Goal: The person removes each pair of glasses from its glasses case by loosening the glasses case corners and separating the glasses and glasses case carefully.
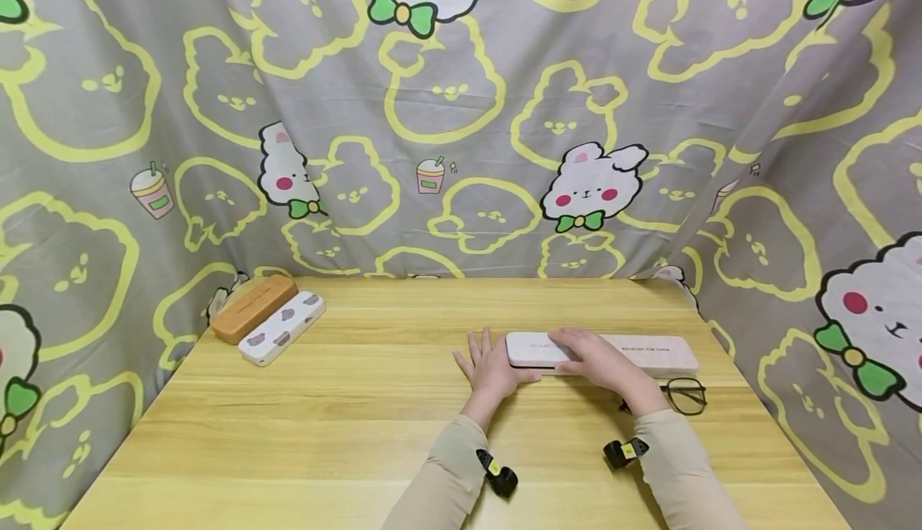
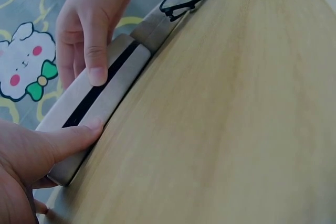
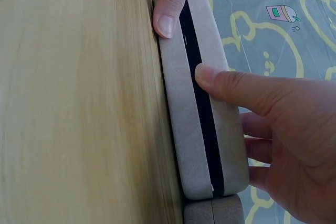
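A pale glasses case lies on the table, its lid raised slightly so that a dark slit shows along the front. My left hand holds its left end, the thumb pressing the lower half's front face; the other fingers are partly hidden. With my right hand I grip the lid from above, thumb at the slit and fingers on the far side. What lies inside the case is hidden. A second pale glasses case, lettered on top, touches its right end and looks closed.
Black-framed glasses lie in front of the second case, near my right forearm. At the far left sit a brown glasses case and a white bear-patterned one, side by side. A patterned curtain surrounds the table's back and sides.
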`<state>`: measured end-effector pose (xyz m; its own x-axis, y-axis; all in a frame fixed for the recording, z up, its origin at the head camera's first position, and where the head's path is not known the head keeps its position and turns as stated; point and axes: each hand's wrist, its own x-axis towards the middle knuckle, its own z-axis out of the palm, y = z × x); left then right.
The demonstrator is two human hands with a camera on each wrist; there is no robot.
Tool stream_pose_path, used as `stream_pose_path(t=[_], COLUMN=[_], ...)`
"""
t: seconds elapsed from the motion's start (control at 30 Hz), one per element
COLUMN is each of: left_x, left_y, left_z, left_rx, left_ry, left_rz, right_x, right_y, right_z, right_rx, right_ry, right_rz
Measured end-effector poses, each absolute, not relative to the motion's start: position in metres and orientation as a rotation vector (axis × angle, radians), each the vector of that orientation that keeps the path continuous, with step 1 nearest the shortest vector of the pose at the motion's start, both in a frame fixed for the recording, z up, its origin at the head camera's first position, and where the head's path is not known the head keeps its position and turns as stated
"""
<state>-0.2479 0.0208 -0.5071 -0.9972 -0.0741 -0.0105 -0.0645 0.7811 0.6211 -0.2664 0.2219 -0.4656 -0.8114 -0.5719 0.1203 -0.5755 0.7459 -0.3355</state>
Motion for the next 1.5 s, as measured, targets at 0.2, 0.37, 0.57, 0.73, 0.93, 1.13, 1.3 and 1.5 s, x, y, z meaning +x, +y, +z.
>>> stream_pose_path(t=[0.2, 0.37, 0.57, 0.73, 0.93, 1.13, 1.3, 1.5], left_x=[-0.2483, -0.2480, -0.2474, -0.2476, -0.2485, -0.2495, -0.2496, -0.2478], left_y=[0.0202, 0.0200, 0.0207, 0.0211, 0.0214, 0.0218, 0.0215, 0.0218], left_z=[-0.5081, -0.5079, -0.5071, -0.5065, -0.5060, -0.5063, -0.5068, -0.5069], left_rx=[0.112, 0.106, 0.107, 0.108, 0.116, 0.124, 0.122, 0.117], left_ry=[-2.958, -2.947, -2.948, -2.941, -2.947, -2.950, -2.957, -2.962], left_rz=[-1.023, -1.027, -1.028, -1.027, -1.027, -1.016, -1.001, -0.994], right_x=[-0.2659, -0.2655, -0.2642, -0.2642, -0.2649, -0.2655, -0.2654, -0.2652], right_y=[0.2223, 0.2224, 0.2234, 0.2232, 0.2235, 0.2257, 0.2268, 0.2278], right_z=[-0.4655, -0.4654, -0.4646, -0.4642, -0.4634, -0.4641, -0.4643, -0.4642], right_rx=[0.982, 0.985, 0.952, 0.954, 0.962, 0.966, 0.962, 0.966], right_ry=[-2.905, -2.908, -2.948, -2.947, -2.941, -2.923, -2.917, -2.932], right_rz=[0.540, 0.503, 0.470, 0.455, 0.451, 0.448, 0.452, 0.486])
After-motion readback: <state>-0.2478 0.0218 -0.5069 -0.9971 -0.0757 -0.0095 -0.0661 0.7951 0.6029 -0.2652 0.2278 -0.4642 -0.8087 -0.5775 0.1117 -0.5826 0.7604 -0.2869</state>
